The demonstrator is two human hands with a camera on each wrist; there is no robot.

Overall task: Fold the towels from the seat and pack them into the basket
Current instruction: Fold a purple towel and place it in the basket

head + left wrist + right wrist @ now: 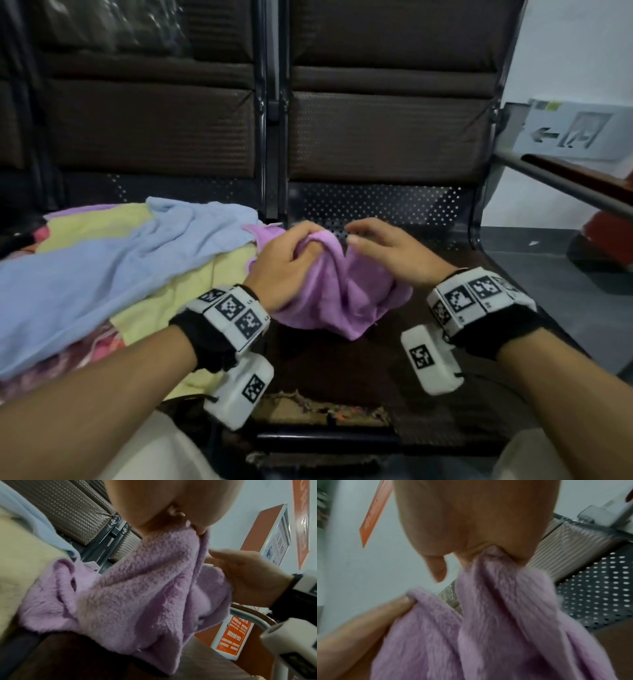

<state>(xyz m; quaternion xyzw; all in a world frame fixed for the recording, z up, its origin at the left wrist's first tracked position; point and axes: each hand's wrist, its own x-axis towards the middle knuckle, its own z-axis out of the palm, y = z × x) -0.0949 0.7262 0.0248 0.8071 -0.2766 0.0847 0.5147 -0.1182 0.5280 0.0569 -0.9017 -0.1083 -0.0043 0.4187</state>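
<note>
A crumpled purple towel (342,291) is lifted a little above the dark seat (342,370) of the right-hand chair. My left hand (308,240) grips its top edge in curled fingers. In the left wrist view that edge runs up into the left hand (197,530). My right hand (356,236) is beside it on the right. In the right wrist view a fold of the purple towel (505,608) is pinched in the right hand (493,553), with one finger sticking out free. A pile of towels lies on the left seat, blue towel (102,267) on top of a yellow towel (191,291). No basket shows.
Padded brown chair backs (387,137) stand behind, with a perforated metal panel (376,205) below them. A metal armrest rail (565,188) runs along the right. A frayed woven edge (318,407) sits at the seat's front. A pink patterned cloth (99,346) lies under the pile.
</note>
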